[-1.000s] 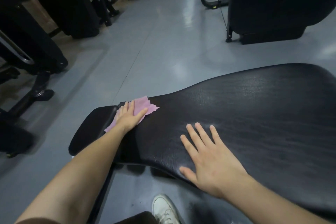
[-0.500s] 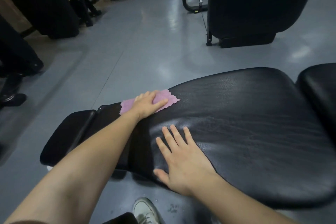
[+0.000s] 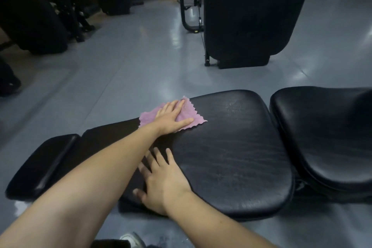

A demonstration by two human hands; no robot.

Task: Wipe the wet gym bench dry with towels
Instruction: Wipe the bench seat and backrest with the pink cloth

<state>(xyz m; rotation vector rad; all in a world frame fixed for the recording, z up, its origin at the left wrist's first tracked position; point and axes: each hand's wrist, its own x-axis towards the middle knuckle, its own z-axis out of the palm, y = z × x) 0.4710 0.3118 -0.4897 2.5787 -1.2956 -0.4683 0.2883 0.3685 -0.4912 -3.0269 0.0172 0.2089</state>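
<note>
Fingers first: the left hand [image 3: 173,119] is lying flat, fingers straight and close together, pressing the pink towel [image 3: 187,116] down onto the black bench [image 3: 231,147] just left of the frame's centre, with the thumb stretched along the towel's near edge. Nothing is being pinched or bunched; the cloth is simply trapped under the palm. The right hand [image 3: 161,183] is sitting lower in the frame, fingers spread wide and straight, resting open on the near edge of the same pad, and by the look of it bracing the body. Out from the hands now: the towel looks thin, soft and very light, with a wavy trimmed edge poking out to the right of the fingers, so it should fold or ride up if pushed from one corner. Best handled, I'd say, with a flat palm over its middle, as it is now. The pad is looking slick and glossy, with pale streaks catching the light across its right half, which I'm reading as moisture not yet dried. That slick vinyl should let the cloth glide easily. Further right, a second black pad [image 3: 326,137] is sitting just beside the first, and grey floor [image 3: 141,56] is filling the upper frame.
</note>
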